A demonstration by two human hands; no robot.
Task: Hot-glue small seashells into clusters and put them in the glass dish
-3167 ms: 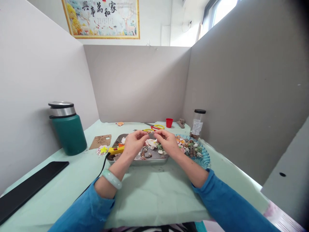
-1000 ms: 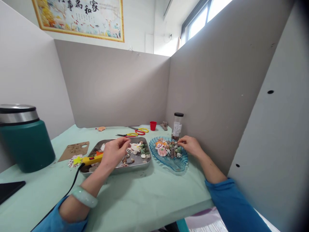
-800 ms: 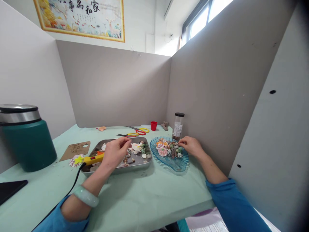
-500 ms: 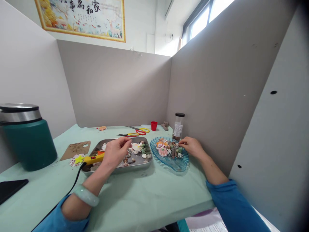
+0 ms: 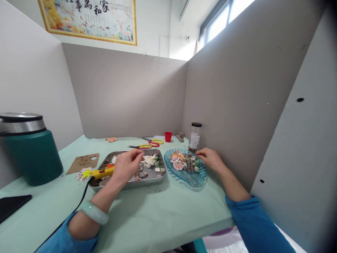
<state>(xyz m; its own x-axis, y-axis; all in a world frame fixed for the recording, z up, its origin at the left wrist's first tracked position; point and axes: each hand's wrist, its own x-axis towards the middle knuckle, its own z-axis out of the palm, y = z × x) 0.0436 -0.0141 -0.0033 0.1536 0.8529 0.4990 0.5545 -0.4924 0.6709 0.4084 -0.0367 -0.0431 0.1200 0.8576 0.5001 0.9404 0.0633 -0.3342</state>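
Observation:
My left hand [image 5: 126, 165] hovers over the metal tray [image 5: 147, 181] of small shells, its fingers pinched together on something too small to make out. A yellow glue gun [image 5: 101, 173] with a black cord rests on the tray's left edge, just beside that hand. My right hand [image 5: 210, 159] reaches to the far right rim of the blue shell-shaped glass dish [image 5: 191, 179], its fingertips curled down among the several coloured shells heaped there. What they hold, if anything, is hidden.
A green thermos [image 5: 28, 151] stands at the left, with a black flat object [image 5: 12, 205] near the front edge. A brown card [image 5: 83, 162], yellow and red scissors [image 5: 150, 143], a red cup [image 5: 168, 136] and a dark-lidded jar [image 5: 195, 137] lie farther back. Grey partition walls close in three sides.
Earlier both hands were together over the tray, pinching a small piece. My right hand has since moved right to the blue dish. Over the last second both hands have hardly moved.

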